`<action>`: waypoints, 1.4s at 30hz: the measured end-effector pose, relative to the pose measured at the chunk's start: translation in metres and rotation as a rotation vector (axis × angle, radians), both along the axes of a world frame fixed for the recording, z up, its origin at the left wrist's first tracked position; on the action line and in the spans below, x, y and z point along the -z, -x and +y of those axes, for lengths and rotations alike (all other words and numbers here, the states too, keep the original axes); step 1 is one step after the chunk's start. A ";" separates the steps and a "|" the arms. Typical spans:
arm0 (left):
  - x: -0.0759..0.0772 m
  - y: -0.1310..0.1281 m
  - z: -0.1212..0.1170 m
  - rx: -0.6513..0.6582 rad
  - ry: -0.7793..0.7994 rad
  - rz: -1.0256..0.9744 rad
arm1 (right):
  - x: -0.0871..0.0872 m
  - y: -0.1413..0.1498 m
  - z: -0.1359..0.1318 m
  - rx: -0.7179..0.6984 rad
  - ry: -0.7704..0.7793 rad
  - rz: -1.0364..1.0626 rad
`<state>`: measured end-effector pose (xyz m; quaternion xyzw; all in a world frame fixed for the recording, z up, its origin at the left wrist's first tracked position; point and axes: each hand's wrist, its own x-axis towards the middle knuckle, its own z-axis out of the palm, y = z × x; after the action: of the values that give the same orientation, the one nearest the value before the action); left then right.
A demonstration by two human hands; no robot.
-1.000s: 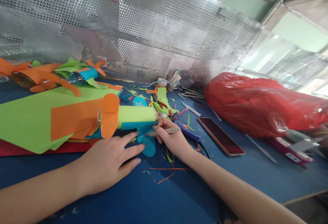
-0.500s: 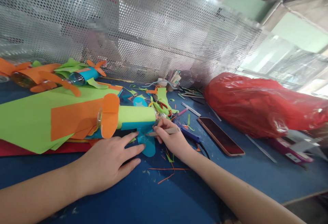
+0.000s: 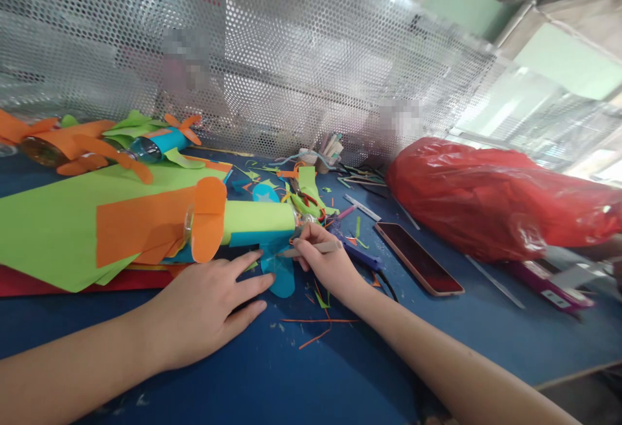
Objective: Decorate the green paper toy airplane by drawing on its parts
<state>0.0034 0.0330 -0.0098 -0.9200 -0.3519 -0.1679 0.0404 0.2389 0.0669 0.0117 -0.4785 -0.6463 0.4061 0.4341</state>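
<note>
A bottle wrapped in yellow-green paper lies on its side, with an orange paper piece across its left end. Blue paper wings stick out from it; the far wing bears a pale star. My left hand lies palm down with fingers spread, its fingertips touching the near blue wing. Pinched in my right hand is a light-coloured pen, its tip on that near wing. Faint pale lines show on the wing by the tip.
Green paper sheets and two paper-covered bottle planes lie left. A blue glue gun, a phone and a red plastic bag are on the right. Scraps and scissors lie beyond my right hand; a perforated metal screen stands behind.
Both hands and the bottle hold almost the same place. The pen tip has shifted very slightly on the near blue wing.
</note>
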 end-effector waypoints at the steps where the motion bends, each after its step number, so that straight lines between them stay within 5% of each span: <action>1: 0.001 0.000 0.000 0.000 0.007 -0.010 | 0.000 0.000 0.000 0.000 -0.001 -0.001; 42: -0.001 -0.001 -0.001 0.007 -0.039 0.024 | 0.000 0.000 0.001 -0.012 -0.009 -0.004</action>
<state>0.0044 0.0321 -0.0089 -0.9221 -0.3449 -0.1641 0.0622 0.2391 0.0675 0.0115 -0.4737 -0.6519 0.4046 0.4324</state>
